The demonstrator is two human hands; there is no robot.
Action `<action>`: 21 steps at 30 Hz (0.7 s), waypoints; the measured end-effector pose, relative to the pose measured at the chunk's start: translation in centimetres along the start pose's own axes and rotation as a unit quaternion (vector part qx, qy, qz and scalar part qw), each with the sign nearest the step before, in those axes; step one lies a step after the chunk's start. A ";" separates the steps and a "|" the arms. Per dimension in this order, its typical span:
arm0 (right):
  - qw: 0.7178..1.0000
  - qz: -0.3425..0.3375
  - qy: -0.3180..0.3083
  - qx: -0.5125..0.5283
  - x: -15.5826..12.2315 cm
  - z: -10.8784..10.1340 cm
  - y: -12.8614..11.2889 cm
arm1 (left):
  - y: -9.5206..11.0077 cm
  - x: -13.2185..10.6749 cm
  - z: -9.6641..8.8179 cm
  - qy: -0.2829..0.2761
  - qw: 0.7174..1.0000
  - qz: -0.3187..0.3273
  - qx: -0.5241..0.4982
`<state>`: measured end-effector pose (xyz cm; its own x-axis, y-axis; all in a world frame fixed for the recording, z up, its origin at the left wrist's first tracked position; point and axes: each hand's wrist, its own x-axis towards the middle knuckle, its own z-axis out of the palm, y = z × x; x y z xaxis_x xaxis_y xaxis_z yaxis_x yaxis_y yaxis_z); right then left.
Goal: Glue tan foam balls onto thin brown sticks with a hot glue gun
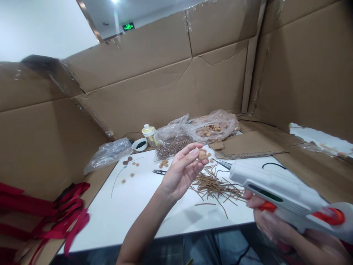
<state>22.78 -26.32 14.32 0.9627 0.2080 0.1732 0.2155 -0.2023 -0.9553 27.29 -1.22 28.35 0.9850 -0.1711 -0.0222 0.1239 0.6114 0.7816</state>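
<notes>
My left hand point(180, 171) is raised over the white table, its fingertips pinching a small round tan bead-like piece point(202, 155). Wrapped around the handle of a white and orange hot glue gun point(275, 187) is my right hand point(286, 228), with a finger at the orange trigger. The gun's metal nozzle points left toward the tan piece, a short way apart from it. Below the hands lies a loose heap of thin brown sticks point(217, 184). A pair of black thread snips point(159, 172) lies behind my left wrist, partly hidden.
Small tan discs point(123, 181) and a thin wire point(113, 184) lie at the table's left. Behind stand a white bowl point(139, 145) of dark bits, a bottle point(149, 135), and plastic bags of sticks point(175, 143) and beads point(217, 127). Red ribbons point(68, 217) hang at left; cardboard walls point(154, 84) surround.
</notes>
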 end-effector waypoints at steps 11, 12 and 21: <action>0.973 -0.139 -0.033 -0.183 -0.3 0.1 2.2 | -0.5 -0.2 -0.4 -0.017 0.998 0.037 0.056; 0.946 -0.198 -0.006 -0.257 -0.2 0.2 2.0 | -0.5 -0.2 -0.4 -0.016 0.998 0.038 0.057; 0.581 -0.482 0.311 -0.578 1.1 0.3 -1.6 | -0.2 -0.4 -0.1 0.003 0.997 0.030 0.065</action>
<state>23.42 -25.48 15.98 0.0988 0.4445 0.8903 0.3233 -0.8605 0.3938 26.87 -1.26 28.13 0.9908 -0.1331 0.0231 0.0492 0.5148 0.8559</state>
